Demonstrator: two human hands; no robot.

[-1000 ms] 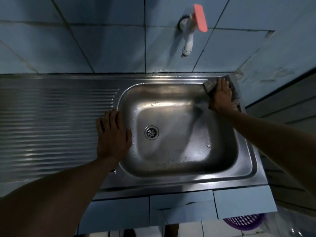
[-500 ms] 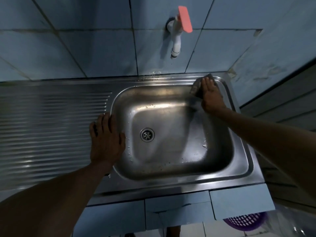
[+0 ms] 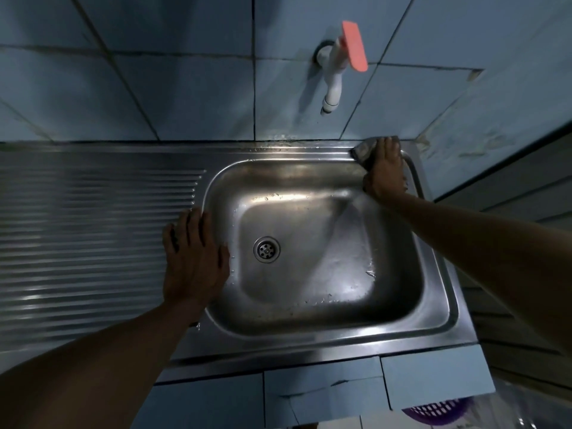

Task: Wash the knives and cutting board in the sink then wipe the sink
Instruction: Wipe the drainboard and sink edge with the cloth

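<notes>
On ribbed drainboard (image 3: 93,230), at sink's left rim: left hand (image 3: 193,258) flat, fingers straight, pressing steel, holding nothing. Centre: sink (image 3: 309,332) basin wet, droplets around drain (image 3: 266,249); no knives or cutting board in view. Above on tiled wall: tap (image 3: 334,75), no water running. Back right corner of sink rim: right hand (image 3: 385,171) pressing dark cloth (image 3: 363,151) flat onto rim, fingers extended over it. Risks, as judgement: wet steel could let bracing palm slip; cloth could slide off rim's back edge; basin droplets get missed if wiping stays on rim.

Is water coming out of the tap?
No, the tap on the wall shows no stream under its spout, and only scattered drops lie in the sink.
</notes>
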